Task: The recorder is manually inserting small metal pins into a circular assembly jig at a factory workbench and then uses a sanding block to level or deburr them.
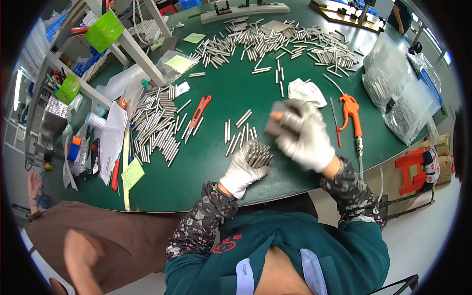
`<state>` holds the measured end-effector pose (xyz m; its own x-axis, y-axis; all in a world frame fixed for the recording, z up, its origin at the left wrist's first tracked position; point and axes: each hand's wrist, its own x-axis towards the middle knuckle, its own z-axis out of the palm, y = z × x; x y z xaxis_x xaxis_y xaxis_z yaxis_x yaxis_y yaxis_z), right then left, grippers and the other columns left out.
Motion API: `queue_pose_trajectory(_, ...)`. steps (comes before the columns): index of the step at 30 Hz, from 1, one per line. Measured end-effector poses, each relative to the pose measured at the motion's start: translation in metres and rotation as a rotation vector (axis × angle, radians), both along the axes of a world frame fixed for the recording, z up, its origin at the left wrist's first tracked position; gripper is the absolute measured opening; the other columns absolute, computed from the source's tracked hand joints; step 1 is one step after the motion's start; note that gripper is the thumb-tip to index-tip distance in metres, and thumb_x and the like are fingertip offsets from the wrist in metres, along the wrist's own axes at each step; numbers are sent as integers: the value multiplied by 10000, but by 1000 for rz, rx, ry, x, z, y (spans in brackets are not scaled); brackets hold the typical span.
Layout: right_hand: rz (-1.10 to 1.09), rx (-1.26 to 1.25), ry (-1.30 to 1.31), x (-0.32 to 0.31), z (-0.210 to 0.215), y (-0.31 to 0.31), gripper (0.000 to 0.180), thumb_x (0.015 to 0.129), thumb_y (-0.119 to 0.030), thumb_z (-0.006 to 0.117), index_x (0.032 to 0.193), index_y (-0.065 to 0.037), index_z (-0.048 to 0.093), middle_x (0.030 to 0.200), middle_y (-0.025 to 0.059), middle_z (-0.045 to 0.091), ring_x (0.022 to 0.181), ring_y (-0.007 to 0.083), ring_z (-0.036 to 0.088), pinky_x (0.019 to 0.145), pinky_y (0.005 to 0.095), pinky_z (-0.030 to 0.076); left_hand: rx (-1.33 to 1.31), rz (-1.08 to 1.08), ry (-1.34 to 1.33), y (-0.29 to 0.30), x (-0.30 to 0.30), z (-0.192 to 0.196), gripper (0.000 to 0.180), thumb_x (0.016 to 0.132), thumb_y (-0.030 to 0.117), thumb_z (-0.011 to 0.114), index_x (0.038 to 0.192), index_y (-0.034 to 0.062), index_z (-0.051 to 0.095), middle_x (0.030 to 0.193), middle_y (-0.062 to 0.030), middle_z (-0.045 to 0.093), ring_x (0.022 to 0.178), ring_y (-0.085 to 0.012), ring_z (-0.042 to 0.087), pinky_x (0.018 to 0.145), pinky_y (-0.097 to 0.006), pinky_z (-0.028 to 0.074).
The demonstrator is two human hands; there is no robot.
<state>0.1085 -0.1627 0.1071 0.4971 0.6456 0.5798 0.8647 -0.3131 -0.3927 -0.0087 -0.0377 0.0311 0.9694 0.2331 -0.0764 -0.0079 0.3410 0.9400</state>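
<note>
My left hand (243, 169), in a white glove, grips a bundle of short metal rods (258, 153) upright near the front edge of the green table (221, 88). My right hand (305, 135), also gloved, is raised just right of the bundle and holds a small grey block (276, 122); it is blurred. Several loose rods (238, 133) lie on the table just beyond the bundle.
A stacked heap of rods (157, 125) lies to the left, a wide scatter (275, 42) at the back. A red utility knife (198, 114), an orange air blow gun (353, 114), a white rag (306, 91) and clear bags of rods (398, 83) surround the work spot. Another person sits at lower left.
</note>
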Motion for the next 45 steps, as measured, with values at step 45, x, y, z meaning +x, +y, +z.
queue_pose_trajectory(45,4,-54,-78,-8,5,-15,246,619,-195,583,851,-121,619,941,162,519,815,301,505,704,382,397,29,-103,-13,-2,3,-13,572,618,-85,567,1138,22,354,941,-27,551,884,-120,549,769,-241,440)
